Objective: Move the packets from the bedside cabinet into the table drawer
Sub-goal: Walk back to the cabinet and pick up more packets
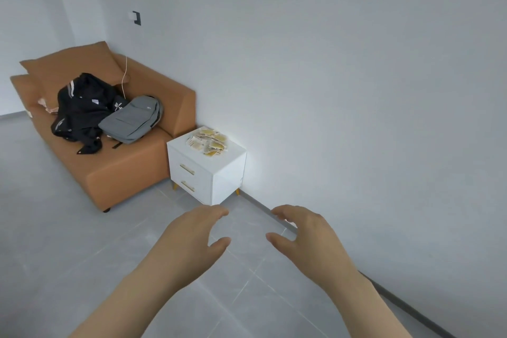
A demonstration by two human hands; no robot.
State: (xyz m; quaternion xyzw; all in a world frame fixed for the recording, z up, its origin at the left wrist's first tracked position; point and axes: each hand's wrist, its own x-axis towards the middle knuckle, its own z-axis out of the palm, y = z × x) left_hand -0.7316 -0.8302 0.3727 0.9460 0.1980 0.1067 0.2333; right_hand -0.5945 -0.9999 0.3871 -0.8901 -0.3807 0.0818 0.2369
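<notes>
The packets (209,141) are lying in a loose pile on top of the white bedside cabinet (205,173), which is standing against the wall. An orange sofa (123,170) is sitting just beside the cabinet. A black bag (82,107) and a grey backpack (131,119) are resting on the sofa. The left hand (192,233) and the right hand (304,230) are reaching out over the grey floor (68,228), fingers loosely spread and holding nothing. Both hands are well apart from the packets.
</notes>
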